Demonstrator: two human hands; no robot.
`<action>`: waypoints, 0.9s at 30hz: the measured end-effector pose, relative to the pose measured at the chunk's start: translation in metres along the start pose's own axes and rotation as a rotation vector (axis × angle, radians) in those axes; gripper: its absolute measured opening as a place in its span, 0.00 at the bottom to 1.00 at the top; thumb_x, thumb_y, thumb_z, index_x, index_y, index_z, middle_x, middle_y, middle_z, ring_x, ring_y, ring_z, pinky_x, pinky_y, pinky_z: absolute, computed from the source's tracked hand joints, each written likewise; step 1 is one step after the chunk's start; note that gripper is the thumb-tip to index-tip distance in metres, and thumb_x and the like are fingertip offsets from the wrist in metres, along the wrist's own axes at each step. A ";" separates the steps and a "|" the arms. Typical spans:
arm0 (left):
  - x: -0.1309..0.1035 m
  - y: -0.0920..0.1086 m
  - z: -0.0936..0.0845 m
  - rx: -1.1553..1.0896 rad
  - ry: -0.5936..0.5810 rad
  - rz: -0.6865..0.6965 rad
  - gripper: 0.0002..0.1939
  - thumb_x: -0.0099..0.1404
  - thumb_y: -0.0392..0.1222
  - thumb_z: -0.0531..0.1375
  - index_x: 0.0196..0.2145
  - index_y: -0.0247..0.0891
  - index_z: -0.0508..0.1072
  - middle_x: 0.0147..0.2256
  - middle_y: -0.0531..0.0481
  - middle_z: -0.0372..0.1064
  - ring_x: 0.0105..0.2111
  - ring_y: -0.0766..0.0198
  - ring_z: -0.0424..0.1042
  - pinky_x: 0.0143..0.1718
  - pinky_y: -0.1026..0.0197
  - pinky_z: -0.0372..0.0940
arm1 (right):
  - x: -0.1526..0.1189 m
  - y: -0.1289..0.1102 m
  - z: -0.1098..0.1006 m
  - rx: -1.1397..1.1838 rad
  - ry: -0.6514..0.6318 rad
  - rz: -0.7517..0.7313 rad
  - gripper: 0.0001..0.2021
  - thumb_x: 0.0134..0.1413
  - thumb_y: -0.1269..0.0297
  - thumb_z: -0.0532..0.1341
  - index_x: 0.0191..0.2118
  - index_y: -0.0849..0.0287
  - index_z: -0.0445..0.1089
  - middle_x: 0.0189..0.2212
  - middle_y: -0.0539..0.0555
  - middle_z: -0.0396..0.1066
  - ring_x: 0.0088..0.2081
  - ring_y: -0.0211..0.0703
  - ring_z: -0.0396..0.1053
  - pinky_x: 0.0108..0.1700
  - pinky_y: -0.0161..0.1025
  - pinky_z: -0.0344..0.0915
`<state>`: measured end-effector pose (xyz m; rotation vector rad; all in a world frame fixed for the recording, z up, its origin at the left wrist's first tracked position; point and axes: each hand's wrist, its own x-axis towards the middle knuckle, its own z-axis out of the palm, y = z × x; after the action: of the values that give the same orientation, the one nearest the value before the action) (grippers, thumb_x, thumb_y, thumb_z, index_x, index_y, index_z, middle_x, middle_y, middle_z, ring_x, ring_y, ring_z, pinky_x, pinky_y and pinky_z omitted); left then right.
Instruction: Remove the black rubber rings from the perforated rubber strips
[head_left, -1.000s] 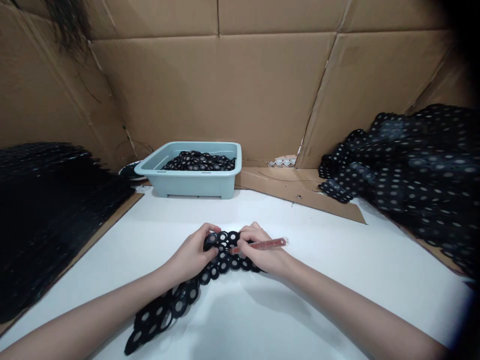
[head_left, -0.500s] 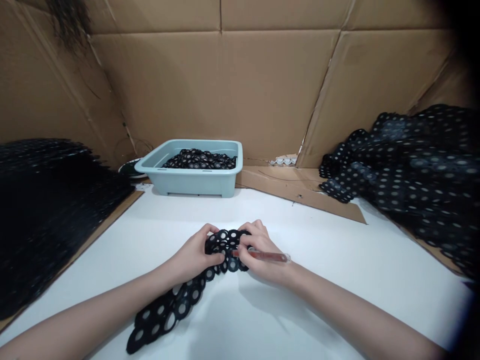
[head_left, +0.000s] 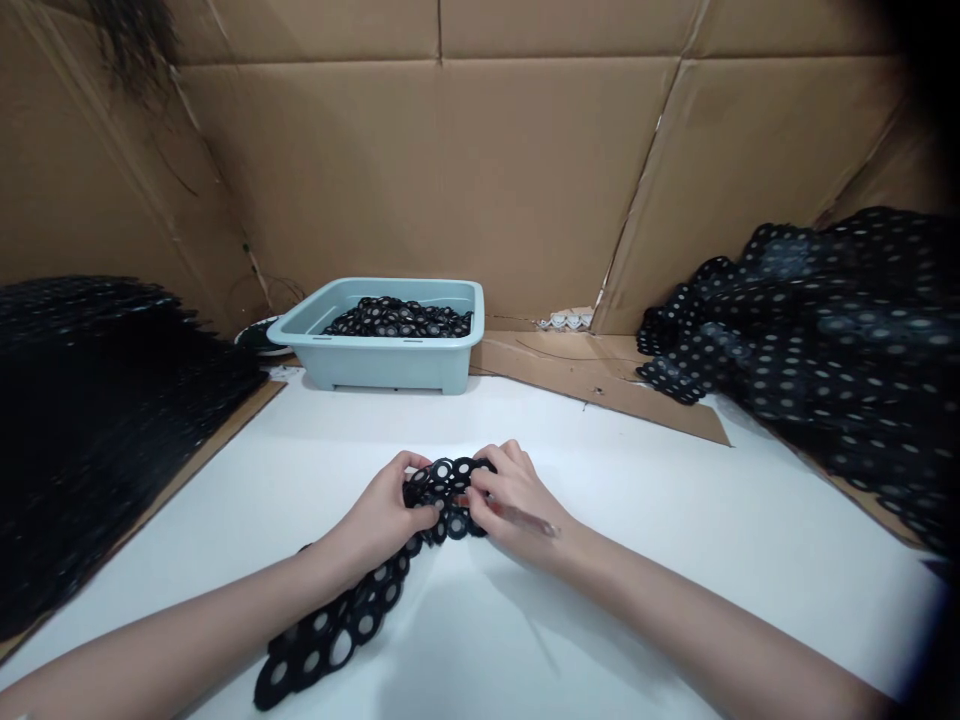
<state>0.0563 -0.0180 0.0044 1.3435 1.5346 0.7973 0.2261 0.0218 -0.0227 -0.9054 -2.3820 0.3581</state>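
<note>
A strip of black lace with round open holes runs from the lower left up to both hands. Its upper end is bunched between my left hand and my right hand, just above the white table. The left thumb presses on the near face of the lace, with the fingers curled behind it. My right hand is closed around a slim tool with a reddish-brown handle, blurred by motion. That tool's working end is hidden at the lace, and the right fingertips also touch the lace edge.
Behind the hands stands a light blue plastic basin with black lace inside. At left rises a dark stack of material; at right lies a large heap of dotted black lace. Cardboard walls surround the white table.
The tool's handle has shifted left and its tip has gone in behind the lace. Both hands have moved slightly left with the lace still held.
</note>
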 end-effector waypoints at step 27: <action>0.006 0.005 -0.014 0.189 -0.197 0.133 0.24 0.47 0.34 0.57 0.44 0.40 0.58 0.33 0.52 0.65 0.32 0.61 0.64 0.30 0.63 0.59 | 0.004 -0.001 -0.024 0.438 -0.313 0.200 0.13 0.55 0.68 0.47 0.29 0.57 0.68 0.34 0.52 0.62 0.34 0.38 0.62 0.36 0.35 0.59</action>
<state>0.0457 -0.0099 0.0130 1.6260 1.4032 0.5915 0.2373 0.0245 -0.0009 -0.9272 -2.3403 1.1225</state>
